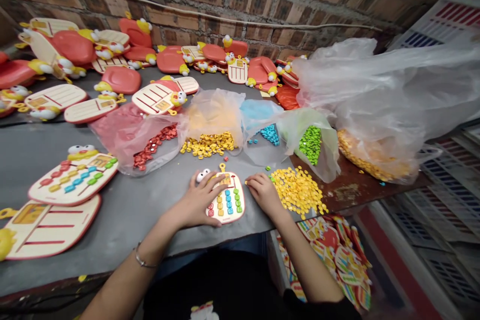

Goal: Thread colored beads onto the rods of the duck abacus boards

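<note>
My left hand (198, 199) wraps round the left side of a cream toy board (225, 216), its fingers spread over the upper part and the thumb at the lower edge. Rows of red, yellow, blue and green beads sit on the board, which lies on the grey table. Just right of the board, my right hand (264, 192) has thumb and fingertips pinched together on a small yellow piece (246, 182). A loose pile of yellow beads (298, 191) spreads beside that hand.
Behind the board stand open bags of red beads (155, 146), yellow beads (210, 144), blue beads (270, 134) and green beads (310, 145). Beaded boards (71, 180) lie at left, and a crate of finished-looking boards (337, 252) sits below right.
</note>
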Available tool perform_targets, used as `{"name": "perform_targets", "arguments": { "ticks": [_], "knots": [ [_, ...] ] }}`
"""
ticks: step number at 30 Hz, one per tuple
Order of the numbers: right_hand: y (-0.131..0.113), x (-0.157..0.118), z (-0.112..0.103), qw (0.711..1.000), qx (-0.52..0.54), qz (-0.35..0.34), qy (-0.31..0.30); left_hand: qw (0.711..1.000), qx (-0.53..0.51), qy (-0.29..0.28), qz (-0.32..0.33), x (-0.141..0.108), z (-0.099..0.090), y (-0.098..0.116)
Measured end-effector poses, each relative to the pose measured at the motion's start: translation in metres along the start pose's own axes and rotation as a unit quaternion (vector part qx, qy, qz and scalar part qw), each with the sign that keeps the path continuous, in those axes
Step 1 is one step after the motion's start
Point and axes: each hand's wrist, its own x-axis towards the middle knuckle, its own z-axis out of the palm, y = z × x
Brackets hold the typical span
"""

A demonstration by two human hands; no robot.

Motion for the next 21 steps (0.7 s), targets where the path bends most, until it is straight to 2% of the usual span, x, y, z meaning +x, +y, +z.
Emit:
{"name": "perform_targets", "arguments": {
  "ticks": [5, 10, 17, 21],
  "knots": [
    [-0.001, 0.004, -0.001, 0.999, 0.05, 0.01, 0.0, 1.0, -0.001, -0.007, -0.002, 0.0, 0.001, -0.001],
    [-0.01, 0.026, -0.005, 0.991, 0.136, 0.009, -0.001, 1.0, 0.002, 0.005, 0.008, 0.0, 0.003, -0.001],
    [-0.025, 0.063, -0.006, 0.99, 0.083, -0.01, -0.111, 1.0, -0.006, -0.006, -0.003, 0.0, 0.0, 0.002],
    [-0.024, 0.077, -0.009, 0.984, 0.06, -0.02, -0.166, 1.0, -0.006, -0.008, -0.006, 0.0, 0.0, 0.002]
  ]
}}
